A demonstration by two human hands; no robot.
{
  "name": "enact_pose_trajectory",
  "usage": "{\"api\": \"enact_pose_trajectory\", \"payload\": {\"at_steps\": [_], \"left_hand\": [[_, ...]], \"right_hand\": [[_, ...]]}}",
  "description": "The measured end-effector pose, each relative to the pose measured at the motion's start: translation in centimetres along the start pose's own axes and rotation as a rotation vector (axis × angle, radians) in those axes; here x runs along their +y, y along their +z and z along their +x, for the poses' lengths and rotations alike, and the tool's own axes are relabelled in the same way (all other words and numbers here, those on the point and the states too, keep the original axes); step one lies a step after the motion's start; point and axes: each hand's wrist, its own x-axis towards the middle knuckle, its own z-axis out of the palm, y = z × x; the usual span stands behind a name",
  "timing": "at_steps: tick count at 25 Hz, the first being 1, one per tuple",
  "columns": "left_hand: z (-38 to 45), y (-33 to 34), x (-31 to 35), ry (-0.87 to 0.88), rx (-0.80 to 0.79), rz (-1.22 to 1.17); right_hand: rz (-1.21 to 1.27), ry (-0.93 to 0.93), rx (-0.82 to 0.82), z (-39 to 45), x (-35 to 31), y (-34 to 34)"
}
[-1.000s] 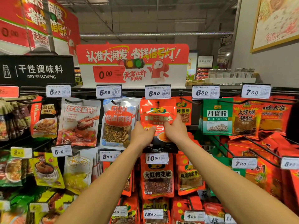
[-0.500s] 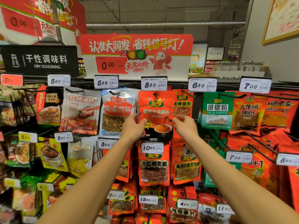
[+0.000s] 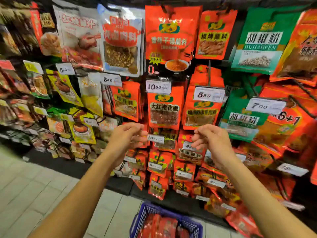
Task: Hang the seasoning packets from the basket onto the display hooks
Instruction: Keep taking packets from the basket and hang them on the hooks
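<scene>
Both hands are empty, the left hand (image 3: 127, 138) and right hand (image 3: 211, 140) loosely curled before the hooks. One red packet (image 3: 169, 42) hangs above. More packets (image 3: 161, 225) wait in the blue basket (image 3: 193, 225) below, so the next move is probably reaching down.

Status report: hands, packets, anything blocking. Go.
Left hand and right hand both empty, fingers loosely curled, off the rack. Red packet hanging on top hook. More packets in the blue basket below. Nothing in the way.
</scene>
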Motion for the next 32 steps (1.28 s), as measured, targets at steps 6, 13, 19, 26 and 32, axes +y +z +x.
{"api": "enact_pose_trajectory", "payload": {"at_steps": [6, 13, 19, 26, 32], "left_hand": [[-3.0, 0.9, -15.1, -0.426, 0.102, 0.041], [-4.5, 0.9, -36.9, -0.869, 0.149, 0.110], [-5.9, -1.2, -58.4, -1.092, 0.147, 0.131], [-5.8, -3.4, -75.0, -1.161, 0.135, 0.190], [-6.3, -2.9, -80.6, -1.221, 0.094, 0.140]], "right_hand": [[-0.059, 0.383, 0.049, -3.1, 17.2, -1.7], [-0.310, 0.775, 0.049, -9.1, 40.4, -0.1], [-0.649, 0.851, -0.160, -14.4, 62.4, 2.1], [-1.174, 0.539, -0.582, -12.3, 82.6, 5.7], [-1.439, 0.394, -0.787, -8.5, 90.2, 8.5]]}}
